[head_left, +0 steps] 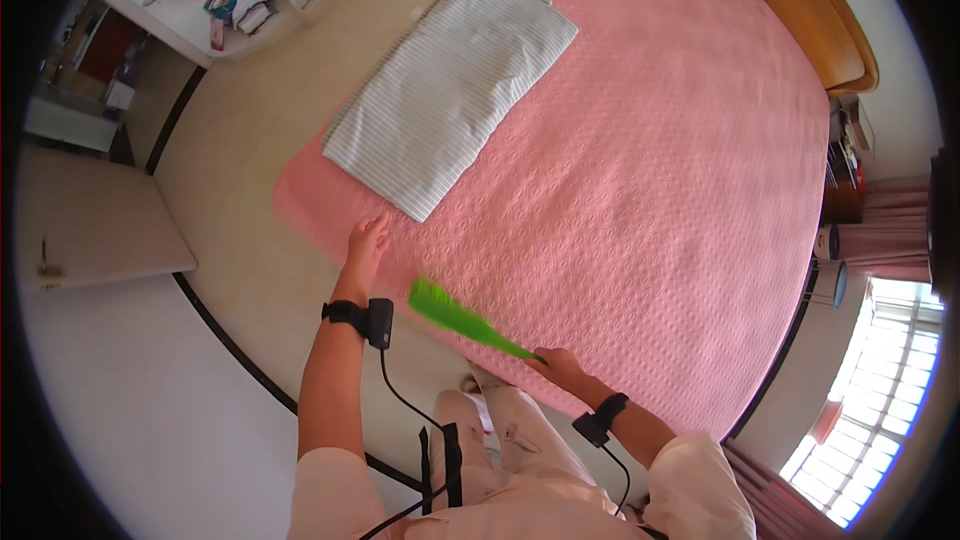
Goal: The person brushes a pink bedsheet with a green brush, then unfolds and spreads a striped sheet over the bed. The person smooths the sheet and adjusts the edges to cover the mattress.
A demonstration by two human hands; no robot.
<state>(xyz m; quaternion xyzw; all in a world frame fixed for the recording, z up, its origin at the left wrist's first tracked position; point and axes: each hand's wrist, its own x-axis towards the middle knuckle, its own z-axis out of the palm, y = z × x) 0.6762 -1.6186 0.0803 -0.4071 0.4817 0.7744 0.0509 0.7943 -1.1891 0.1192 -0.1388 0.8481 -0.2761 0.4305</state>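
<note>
In my right hand (pixel 558 368) is the handle of a bright green bed brush (pixel 465 322), my fingers closed around it. Its bristled end points left, over the near edge of the bed. My left hand (pixel 370 239) is at the bed's left edge, just below the near corner of a folded grey-and-white striped cloth (pixel 450 90). Its fingers are loosely bent and apart, with nothing visible in them. Under both hands spreads a pink quilted bed cover (pixel 640 200), wrinkled in places.
A wooden headboard (pixel 805 10) rises at the far right. White shelves (pixel 250 35) with folded clothes stand at the far left, near a door (pixel 100 220). A barred window (pixel 875 400) and pink curtains (pixel 893 230) are on the right. Cables run from my wrist straps.
</note>
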